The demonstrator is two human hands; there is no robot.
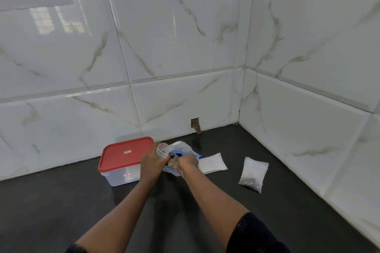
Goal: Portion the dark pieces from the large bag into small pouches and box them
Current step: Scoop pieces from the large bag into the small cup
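My left hand (151, 161) holds a small clear pouch (162, 150) upright, its mouth open and a few dark pieces visible inside. My right hand (187, 162) reaches into the large clear bag with a blue zip rim (185, 152), fingers curled around something dark; what it holds is too hidden to name. A clear box with a red lid (125, 155) stands shut just left of my left hand. To the right, a filled pouch (253, 174) with dark pieces lies flat on the black counter (82, 201).
A stack of flat, empty white pouches (212, 163) lies between the large bag and the filled pouch. Marble-look tiled walls (308, 129) meet in a corner behind and to the right. A small hole (195, 125) is cut in the back wall.
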